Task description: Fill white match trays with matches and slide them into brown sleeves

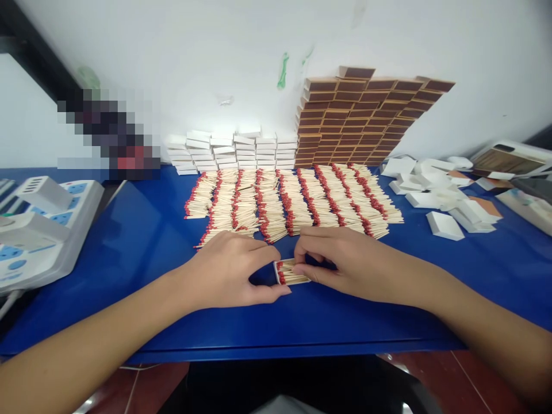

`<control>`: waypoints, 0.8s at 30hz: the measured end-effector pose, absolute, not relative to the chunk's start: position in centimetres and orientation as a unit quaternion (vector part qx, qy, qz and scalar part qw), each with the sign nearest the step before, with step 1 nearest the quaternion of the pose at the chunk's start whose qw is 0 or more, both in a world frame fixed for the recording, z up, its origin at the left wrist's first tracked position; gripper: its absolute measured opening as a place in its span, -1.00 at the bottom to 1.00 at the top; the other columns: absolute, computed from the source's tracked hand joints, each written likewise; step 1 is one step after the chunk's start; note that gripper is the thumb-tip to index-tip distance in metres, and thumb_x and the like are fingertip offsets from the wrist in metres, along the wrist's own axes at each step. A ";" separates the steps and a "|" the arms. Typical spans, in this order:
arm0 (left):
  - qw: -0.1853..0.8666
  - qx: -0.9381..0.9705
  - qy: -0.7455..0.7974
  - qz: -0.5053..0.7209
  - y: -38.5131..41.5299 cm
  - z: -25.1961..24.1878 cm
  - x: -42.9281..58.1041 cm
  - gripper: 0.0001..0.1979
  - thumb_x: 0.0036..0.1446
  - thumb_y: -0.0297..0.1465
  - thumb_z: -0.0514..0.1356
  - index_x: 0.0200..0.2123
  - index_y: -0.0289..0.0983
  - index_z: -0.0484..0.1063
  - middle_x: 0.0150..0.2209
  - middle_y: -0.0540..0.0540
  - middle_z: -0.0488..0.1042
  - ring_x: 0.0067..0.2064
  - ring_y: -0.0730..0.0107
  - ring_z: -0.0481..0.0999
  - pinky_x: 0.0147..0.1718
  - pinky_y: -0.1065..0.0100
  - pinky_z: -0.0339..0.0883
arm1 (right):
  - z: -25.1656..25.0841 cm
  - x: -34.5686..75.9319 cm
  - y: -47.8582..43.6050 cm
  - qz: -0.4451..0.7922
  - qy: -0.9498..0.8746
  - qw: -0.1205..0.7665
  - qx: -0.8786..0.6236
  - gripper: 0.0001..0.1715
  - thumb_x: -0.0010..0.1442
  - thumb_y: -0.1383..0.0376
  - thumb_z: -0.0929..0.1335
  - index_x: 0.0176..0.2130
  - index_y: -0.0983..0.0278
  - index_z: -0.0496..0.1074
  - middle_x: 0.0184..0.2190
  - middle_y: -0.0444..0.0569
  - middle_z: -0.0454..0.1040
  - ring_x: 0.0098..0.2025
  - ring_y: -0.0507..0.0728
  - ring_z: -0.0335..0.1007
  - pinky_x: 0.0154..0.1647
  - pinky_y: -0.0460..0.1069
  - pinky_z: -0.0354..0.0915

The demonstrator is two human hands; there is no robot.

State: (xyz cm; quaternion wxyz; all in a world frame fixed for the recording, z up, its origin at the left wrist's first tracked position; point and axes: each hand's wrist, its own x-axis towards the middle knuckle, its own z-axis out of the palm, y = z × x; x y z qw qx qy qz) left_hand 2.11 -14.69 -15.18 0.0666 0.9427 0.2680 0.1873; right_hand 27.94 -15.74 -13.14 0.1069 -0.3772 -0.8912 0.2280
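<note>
A small white matchbox tray point(290, 272) filled with red-tipped matches lies on the blue table point(142, 230) between my hands. My left hand point(230, 270) curls round its left end, thumb and forefinger pinching toward it. My right hand point(340, 261) grips the tray's right end with bent fingers. Just beyond my hands lie rows of loose red-tipped matches point(293, 198) spread in bundles.
Stacks of white inner trays point(233, 150) and a tall pile of brown outer sleeves point(357, 118) stand against the wall. Loose white trays point(440, 195) lie scattered at the right. White power strips point(38, 224) sit at the left edge.
</note>
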 end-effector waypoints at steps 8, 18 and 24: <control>0.059 0.943 0.258 0.200 -14.7 -15.1 2.2 -0.68 0.25 -0.11 0.34 -0.19 -0.26 0.61 -0.49 0.08 0.52 -0.47 0.47 0.50 -0.44 0.37 0.23 | -14.2 29.6 -13.9 0.068 -0.896 0.181 -0.401 -0.86 0.45 0.27 0.34 -0.16 0.23 0.49 -0.23 -0.03 0.53 -0.25 0.13 0.45 -0.25 0.02 0.26; 0.054 0.942 0.254 0.211 -14.6 -15.2 2.2 -0.66 0.25 -0.10 0.33 -0.23 -0.29 0.62 -0.51 0.08 0.49 -0.48 0.47 0.49 -0.46 0.34 0.24 | -14.6 29.9 -13.2 0.049 -0.901 0.138 -0.408 -0.78 0.47 0.27 0.31 -0.15 0.27 0.55 -0.22 0.01 0.50 -0.24 0.15 0.47 -0.25 0.04 0.32; 0.054 0.943 0.252 0.212 -14.6 -15.2 2.1 -0.68 0.24 -0.11 0.35 -0.21 -0.28 0.61 -0.50 0.08 0.51 -0.48 0.48 0.49 -0.45 0.36 0.24 | -14.6 29.9 -13.3 0.040 -0.906 0.137 -0.399 -0.74 0.47 0.29 0.30 -0.09 0.27 0.59 -0.24 0.02 0.50 -0.25 0.15 0.49 -0.26 0.03 0.33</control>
